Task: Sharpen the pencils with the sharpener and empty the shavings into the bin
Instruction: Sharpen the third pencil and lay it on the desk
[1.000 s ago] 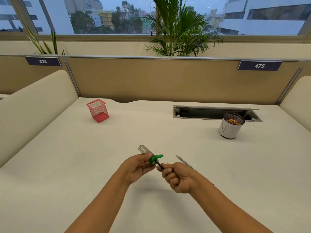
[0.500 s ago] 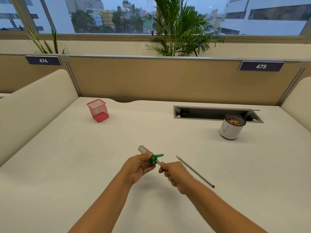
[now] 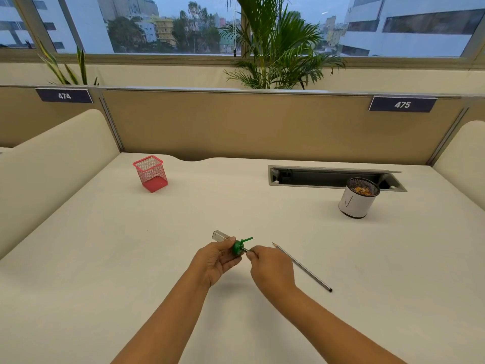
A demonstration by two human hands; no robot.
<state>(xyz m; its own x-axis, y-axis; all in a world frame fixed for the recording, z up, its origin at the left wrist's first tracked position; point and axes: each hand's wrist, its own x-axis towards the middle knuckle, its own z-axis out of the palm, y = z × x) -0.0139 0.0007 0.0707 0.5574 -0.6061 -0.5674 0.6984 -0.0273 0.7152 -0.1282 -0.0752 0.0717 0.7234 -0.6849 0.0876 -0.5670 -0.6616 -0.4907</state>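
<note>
My left hand (image 3: 215,261) grips a sharpener (image 3: 237,245) with a green head and a clear shavings case, held just above the desk at centre. My right hand (image 3: 270,269) pinches a dark pencil (image 3: 246,250) whose tip sits inside the green head; most of that pencil is hidden by my fingers. A second grey pencil (image 3: 301,267) lies on the desk just right of my right hand, its sharpened point toward the far side. The bin (image 3: 357,199), a white-wrapped mesh cup with orange shavings inside, stands at the far right.
A red mesh pen holder (image 3: 151,173) stands at the far left of the white desk (image 3: 105,258). An open cable slot (image 3: 328,177) is set into the desk behind the bin. Padded dividers flank both sides, and a partition wall closes the back.
My right hand has rolled over, palm-up to knuckles-up, twisting the pencil in the sharpener. This uncovered the full length of the grey pencil on the desk. The left hand stayed put.
</note>
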